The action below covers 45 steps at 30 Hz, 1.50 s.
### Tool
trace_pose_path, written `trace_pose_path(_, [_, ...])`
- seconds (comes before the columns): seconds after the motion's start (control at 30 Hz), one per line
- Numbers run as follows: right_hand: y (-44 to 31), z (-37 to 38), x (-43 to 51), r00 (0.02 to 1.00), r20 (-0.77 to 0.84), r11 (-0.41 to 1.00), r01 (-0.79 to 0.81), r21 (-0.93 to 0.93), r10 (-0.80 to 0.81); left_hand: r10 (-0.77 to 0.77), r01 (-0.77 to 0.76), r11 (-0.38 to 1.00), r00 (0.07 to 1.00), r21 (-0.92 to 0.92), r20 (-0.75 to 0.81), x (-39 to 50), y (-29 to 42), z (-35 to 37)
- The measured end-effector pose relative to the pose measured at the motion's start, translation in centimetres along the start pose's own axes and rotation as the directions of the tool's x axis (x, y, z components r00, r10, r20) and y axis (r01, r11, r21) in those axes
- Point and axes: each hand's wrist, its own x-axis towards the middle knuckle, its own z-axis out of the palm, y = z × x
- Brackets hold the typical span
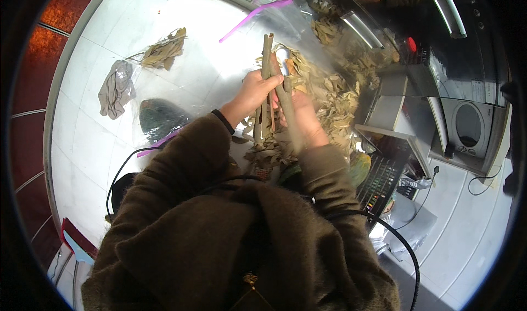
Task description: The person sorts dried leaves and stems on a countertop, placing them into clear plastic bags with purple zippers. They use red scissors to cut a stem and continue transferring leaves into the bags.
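My left hand point(257, 88) is closed around long, curled pieces of dried bark point(266, 57), which look like cassia bark, with the thumb laid across them. Just to the right, my right hand point(304, 111) grips a thicker bark piece point(285, 95) from its far side, its fingers partly hidden. The pieces stand close together between the hands, and the lower end of the thick one is blurred. Below the hands spreads a heap of dried leaves point(335, 95), like bay leaves. A clear plastic bag point(284, 25) with a purple strip point(257, 16) lies beyond them.
On the white tiled floor at left are a dried leaf sprig point(164, 51), grey-beige fabric point(115, 92) and a clear bag holding something dark green point(162, 119). At right stand a black mesh rack point(381, 179), a white appliance point(469, 123) and dark glossy panels. A black cable point(407, 245) curves nearby.
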Motion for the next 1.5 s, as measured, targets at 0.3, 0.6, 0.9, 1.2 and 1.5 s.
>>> trace_pose_path(0.3, [0.5,1.8,0.7,0.839,-0.104,0.617,0.302,-0.727,-0.534,-0.001,-0.031,0.991,0.971,-0.13,-0.238,0.2,-0.2,0.3])
trace_pose_path(0.6, [2.3,4.8,1.1,0.843,-0.12,0.601,0.266,-0.754,-0.524,-0.071,0.009,0.977,0.956,-0.214,-0.285,1.3,0.3,-1.2])
trace_pose_path(0.9, [2.6,4.1,1.8,0.75,-0.063,0.473,0.348,-0.809,-0.658,-0.051,0.077,0.866,0.997,-0.495,0.065,1.3,-0.6,-3.1])
trace_pose_path(1.2, [1.8,5.0,1.8,0.937,-0.267,0.921,0.117,-0.372,-0.227,0.105,-0.19,0.913,0.964,-0.36,-0.243,1.6,-1.0,-0.4])
trace_pose_path(1.5, [5.1,4.2,4.2,0.886,-0.455,0.966,-0.029,-0.256,-0.094,0.57,-0.526,0.655,0.815,0.542,0.102,-1.5,-1.2,4.8])
